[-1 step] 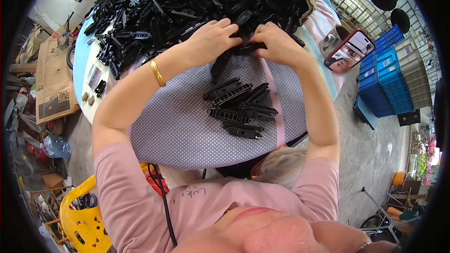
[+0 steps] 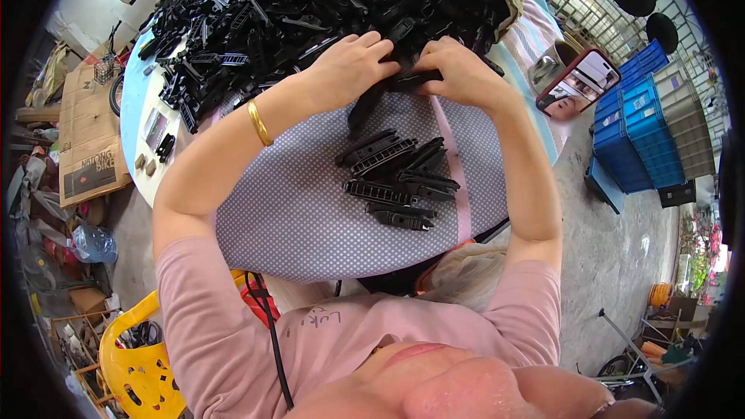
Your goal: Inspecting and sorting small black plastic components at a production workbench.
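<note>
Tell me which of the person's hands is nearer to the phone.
Right. The right hand is left of the phone, at the near edge of the pile of black parts; the left hand is farther left, beyond the right one.

Workshop: heaped black parts, blue crates

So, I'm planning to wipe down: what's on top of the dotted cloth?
A small group of black parts lies on the cloth near the person, with a big black heap beyond. Whatever lies under the heap is covered and cannot be seen.
</note>
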`<state>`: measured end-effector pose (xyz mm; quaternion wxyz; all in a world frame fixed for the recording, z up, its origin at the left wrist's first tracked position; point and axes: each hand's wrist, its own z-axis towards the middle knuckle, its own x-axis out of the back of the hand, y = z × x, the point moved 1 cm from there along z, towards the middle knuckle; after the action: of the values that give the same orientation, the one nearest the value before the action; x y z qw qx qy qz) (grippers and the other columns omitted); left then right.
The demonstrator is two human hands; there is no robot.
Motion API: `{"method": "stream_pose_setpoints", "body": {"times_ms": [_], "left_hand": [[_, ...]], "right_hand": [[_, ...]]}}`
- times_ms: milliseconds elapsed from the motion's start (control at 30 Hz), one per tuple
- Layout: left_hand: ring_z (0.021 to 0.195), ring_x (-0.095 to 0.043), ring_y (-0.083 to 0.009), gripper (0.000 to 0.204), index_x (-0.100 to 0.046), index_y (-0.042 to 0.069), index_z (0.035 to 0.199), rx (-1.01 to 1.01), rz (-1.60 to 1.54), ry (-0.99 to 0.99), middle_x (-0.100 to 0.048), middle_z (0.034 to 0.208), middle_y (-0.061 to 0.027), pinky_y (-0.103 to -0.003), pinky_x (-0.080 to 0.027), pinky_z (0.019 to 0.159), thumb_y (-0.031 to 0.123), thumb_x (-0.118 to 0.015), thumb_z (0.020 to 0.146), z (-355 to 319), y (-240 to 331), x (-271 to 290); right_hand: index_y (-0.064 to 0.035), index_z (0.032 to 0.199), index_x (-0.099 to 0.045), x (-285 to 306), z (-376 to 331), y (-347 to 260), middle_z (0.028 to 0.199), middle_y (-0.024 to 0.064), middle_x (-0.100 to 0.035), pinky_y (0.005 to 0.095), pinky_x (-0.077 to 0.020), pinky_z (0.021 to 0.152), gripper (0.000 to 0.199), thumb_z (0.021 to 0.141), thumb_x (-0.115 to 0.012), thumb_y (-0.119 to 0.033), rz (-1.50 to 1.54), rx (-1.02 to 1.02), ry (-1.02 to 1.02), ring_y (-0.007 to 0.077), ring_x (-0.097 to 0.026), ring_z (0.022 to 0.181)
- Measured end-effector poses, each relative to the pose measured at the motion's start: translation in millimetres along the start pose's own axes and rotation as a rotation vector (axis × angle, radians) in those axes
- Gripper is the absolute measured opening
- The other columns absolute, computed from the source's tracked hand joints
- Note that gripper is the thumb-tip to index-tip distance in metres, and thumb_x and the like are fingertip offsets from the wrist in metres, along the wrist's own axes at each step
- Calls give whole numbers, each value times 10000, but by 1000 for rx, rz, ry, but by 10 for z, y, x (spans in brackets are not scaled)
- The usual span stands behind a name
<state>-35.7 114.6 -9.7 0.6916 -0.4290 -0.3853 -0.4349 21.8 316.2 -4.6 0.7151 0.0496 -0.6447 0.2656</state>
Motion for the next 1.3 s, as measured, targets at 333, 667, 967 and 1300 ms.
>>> {"method": "stream_pose_setpoints", "body": {"times_ms": [333,667,967,1300], "left_hand": [[861,-629,-180,225,-534,-21,1108,630,-1268,414,-585,989,-97,-267,-532,751,43,-528,893,-102,-48,91],[912,-633,-195,267,-487,-55,1139,753,-1827,456,-591,999,-133,-298,-533,853,59,-534,902,-139,6,72],[930,-627,-190,324,-496,-16,1189,764,-1758,475,-594,1029,-118,-299,-511,890,39,-569,878,-173,-29,23],[820,-621,-117,406,-550,-42,1153,758,-1584,407,-653,903,-78,-213,-506,756,112,-689,804,-168,-18,94]], "right_hand": [[-28,1145,-606,184,30,-25,835,24,-662,212,-459,689,305,858,-623,-130,521,-145,397,61,-560,759],[-24,1159,-565,9,100,-402,872,104,-561,280,-446,668,313,873,-582,-150,205,83,550,202,-546,737],[-36,1109,-604,-2,89,-374,896,102,-570,292,-466,638,344,779,-671,-105,108,63,541,211,-571,719],[-71,1125,-611,39,76,-436,995,85,-579,324,-472,750,445,704,-730,-155,-13,168,570,245,-560,889]]}}
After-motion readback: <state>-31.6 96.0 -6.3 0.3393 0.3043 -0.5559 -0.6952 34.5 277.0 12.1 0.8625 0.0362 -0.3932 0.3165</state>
